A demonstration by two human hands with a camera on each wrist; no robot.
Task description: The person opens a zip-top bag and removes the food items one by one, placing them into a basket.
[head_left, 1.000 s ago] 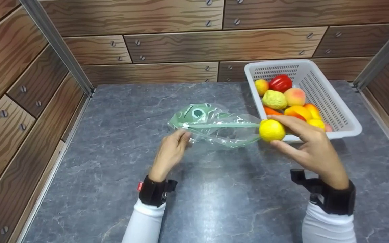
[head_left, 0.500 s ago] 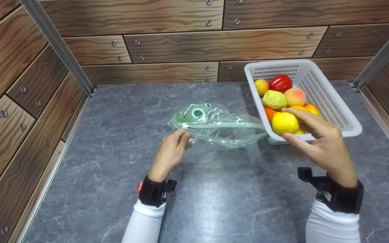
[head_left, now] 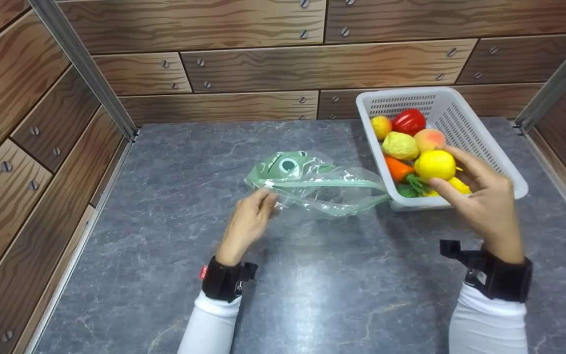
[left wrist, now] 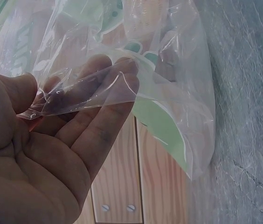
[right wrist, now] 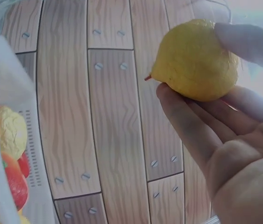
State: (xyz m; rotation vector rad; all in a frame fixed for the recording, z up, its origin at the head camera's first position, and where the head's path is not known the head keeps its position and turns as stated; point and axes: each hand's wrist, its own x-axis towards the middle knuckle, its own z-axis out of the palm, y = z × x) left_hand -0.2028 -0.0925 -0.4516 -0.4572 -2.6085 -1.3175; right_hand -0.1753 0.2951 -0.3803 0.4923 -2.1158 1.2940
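Note:
My left hand (head_left: pixel 249 221) pinches the near edge of a clear zip bag (head_left: pixel 342 184) with green print and a white slider. In the left wrist view, a fold of its film (left wrist: pixel 94 93) lies between thumb and fingers. The bag lies on its side, its mouth toward the basket. My right hand (head_left: pixel 489 201) grips a yellow lemon (head_left: pixel 435 165) between thumb and fingers, above the front of the white basket (head_left: pixel 499 157). The right wrist view shows the lemon (right wrist: pixel 194 60) with a pointed end and a short reddish stem.
In the basket lie a red pepper (head_left: pixel 409 122), a peach (head_left: pixel 430 140), a wrinkled yellow-green fruit (head_left: pixel 400 146), a carrot (head_left: pixel 397 169) and other pieces. Wood-patterned panels (head_left: pixel 283 64) enclose the grey marbled table (head_left: pixel 165 265) at the back and sides.
My right hand has moved right and slightly away from me with the lemon, from beside the bag's mouth to above the basket. The left hand and most of the bag have stayed put.

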